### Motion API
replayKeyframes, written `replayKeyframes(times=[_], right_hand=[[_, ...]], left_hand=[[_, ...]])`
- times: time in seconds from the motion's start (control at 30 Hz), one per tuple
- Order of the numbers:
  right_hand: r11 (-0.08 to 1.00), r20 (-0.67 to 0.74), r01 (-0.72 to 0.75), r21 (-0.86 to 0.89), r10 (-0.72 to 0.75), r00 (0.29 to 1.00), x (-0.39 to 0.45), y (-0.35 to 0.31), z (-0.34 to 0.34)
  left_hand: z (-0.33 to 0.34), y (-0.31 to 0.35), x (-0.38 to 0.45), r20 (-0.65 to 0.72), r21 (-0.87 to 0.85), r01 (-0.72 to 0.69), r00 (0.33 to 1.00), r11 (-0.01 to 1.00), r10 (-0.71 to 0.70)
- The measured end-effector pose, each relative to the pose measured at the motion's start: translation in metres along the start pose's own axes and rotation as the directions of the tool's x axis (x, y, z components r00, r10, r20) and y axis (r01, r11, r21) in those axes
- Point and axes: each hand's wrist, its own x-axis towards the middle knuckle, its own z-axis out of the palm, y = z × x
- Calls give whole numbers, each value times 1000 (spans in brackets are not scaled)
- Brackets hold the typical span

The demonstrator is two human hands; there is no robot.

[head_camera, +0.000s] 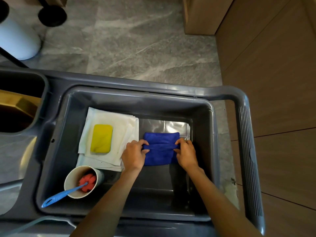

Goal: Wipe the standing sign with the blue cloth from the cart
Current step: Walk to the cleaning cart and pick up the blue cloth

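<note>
Blue cloth point(160, 148) lies folded in the cart tub point(201, 106), long axis left-right. Your left hand point(134, 155) and right hand point(186, 154) each pinch one end of its raised fold; lift straight up.

Blue cloth point(160, 151) folded flat in cart's grey tub point(119, 100); middle pinched up.

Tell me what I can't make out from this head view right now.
- Standing sign: only a black base shows, cut off by the top edge.
- Blue cloth side edges: covered by the left hand and right hand.
- Bin contents: dark, cut off at left.
</note>
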Motion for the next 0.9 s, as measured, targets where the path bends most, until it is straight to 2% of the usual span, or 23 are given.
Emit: replayKeyframes(times=[0.07, 0.2, 0.4, 0.53, 0.7, 0.9], right_hand=[[998, 20, 34, -55, -33, 999, 0, -2, -4], [998, -3, 65, 0, -65, 998, -8, -8, -15], [981, -114, 191, 13, -188, 975, -23, -30, -48], [966, -189, 250, 62, -235, 953, -32, -58, -78], [923, -341, 376, 83, -328, 881, -41, -103, -131], [858, -432, 513, -14, -468, 771, -51, -162, -196]], left_hand=[[-1, 3, -2, 3, -36, 31, 1000, 999, -31], [-11, 10, -5, 10, -99, 54, 999, 994, -53], [-48, 30, -11, -131, -63, 30, 991, 998, -38], [-88, 53, -11, -224, -67, -44, 974, 997, 28], [-149, 90, -10, -319, -118, -108, 946, 987, 65], [-217, 138, -8, -488, -133, -170, 869, 976, 85]])
